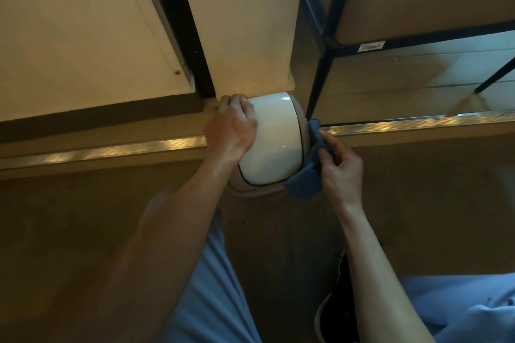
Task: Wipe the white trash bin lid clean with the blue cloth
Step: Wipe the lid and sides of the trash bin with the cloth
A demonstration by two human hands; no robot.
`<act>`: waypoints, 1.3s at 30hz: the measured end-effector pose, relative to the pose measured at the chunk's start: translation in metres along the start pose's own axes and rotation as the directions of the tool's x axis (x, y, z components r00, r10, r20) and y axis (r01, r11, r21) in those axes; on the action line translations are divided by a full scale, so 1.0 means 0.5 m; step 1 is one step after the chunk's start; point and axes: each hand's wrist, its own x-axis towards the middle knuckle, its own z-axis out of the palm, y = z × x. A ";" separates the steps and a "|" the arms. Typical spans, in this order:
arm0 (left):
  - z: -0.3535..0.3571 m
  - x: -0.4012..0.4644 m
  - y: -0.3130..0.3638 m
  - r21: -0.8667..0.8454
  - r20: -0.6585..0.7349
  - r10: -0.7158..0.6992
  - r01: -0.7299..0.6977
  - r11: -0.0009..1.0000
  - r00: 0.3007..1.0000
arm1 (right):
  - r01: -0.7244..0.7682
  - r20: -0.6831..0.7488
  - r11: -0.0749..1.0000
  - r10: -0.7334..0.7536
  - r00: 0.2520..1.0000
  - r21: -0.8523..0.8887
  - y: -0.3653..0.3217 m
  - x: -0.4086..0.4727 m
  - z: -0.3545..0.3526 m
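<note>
The white trash bin lid [274, 139], domed and glossy with a dark seam round its flap, sits at the centre of the head view on the floor. My left hand [231, 127] grips its left side, fingers curled over the far upper edge. My right hand [341, 168] pinches the blue cloth [308, 172] and holds it against the lid's right edge. The cloth hangs down past the lid's lower right rim. The bin's body below the lid is hidden.
A metal floor strip [111, 152] runs left to right behind the bin. A white wall corner [245, 22] stands right behind it. A dark blue shelf frame [323, 64] with cardboard boxes is at the right. My knees and a black shoe [337, 312] are below.
</note>
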 end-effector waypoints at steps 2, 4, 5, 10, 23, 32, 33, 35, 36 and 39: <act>-0.012 0.000 0.004 -0.036 0.061 -0.014 0.017 0.999 0.998 | 0.015 -0.006 0.998 -0.015 1.000 0.067 -0.018 -0.009 -0.011; -0.030 -0.001 0.013 -0.016 0.090 0.001 0.000 1.000 0.996 | 0.030 0.000 0.985 -0.030 1.000 0.169 -0.044 -0.017 -0.024; -0.044 -0.006 0.022 0.005 0.058 0.035 -0.035 0.999 0.998 | 0.028 0.015 0.973 -0.032 0.999 0.229 -0.058 -0.021 -0.029; -0.098 -0.084 0.076 -0.358 -0.084 0.190 -0.207 0.910 0.978 | -0.185 0.269 0.762 0.015 0.963 0.620 -0.108 -0.023 -0.034; -0.117 -0.170 0.064 -0.723 0.255 0.081 0.134 0.678 0.964 | -0.442 0.499 0.500 0.022 0.866 0.745 -0.108 -0.033 0.011; -0.135 -0.176 0.056 -0.724 0.172 -0.001 0.128 0.678 0.985 | -0.133 0.364 0.902 -0.028 0.931 0.410 -0.135 0.008 -0.009; -0.140 -0.173 0.059 -0.716 0.121 -0.016 0.098 0.691 0.993 | -0.056 0.335 0.945 -0.059 0.940 0.323 -0.142 0.024 -0.009; -0.152 -0.161 0.063 -0.680 -0.024 -0.014 -0.006 0.733 1.000 | 0.111 0.285 0.987 -0.141 0.948 0.119 -0.155 0.064 -0.004; -0.159 -0.152 0.064 -0.645 -0.095 -0.013 -0.052 0.762 0.995 | 0.181 0.279 0.983 -0.180 0.943 0.023 -0.161 0.086 0.003; -0.173 -0.115 0.069 -0.493 -0.239 0.006 -0.127 0.861 0.971 | 0.316 0.352 0.932 -0.240 0.905 -0.177 -0.171 0.150 0.031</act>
